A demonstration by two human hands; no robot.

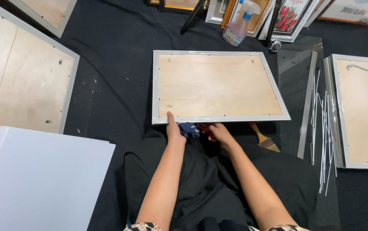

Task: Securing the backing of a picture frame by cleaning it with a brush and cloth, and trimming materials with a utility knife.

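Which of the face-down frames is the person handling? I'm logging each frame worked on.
The middle frame, directly ahead: the left hand touches its near edge, the right hand just below it. The left frame and right frame lie untouched.

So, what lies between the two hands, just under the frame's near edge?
In the head view, a dark blue cloth and a red tool lie between the left hand and the right hand.
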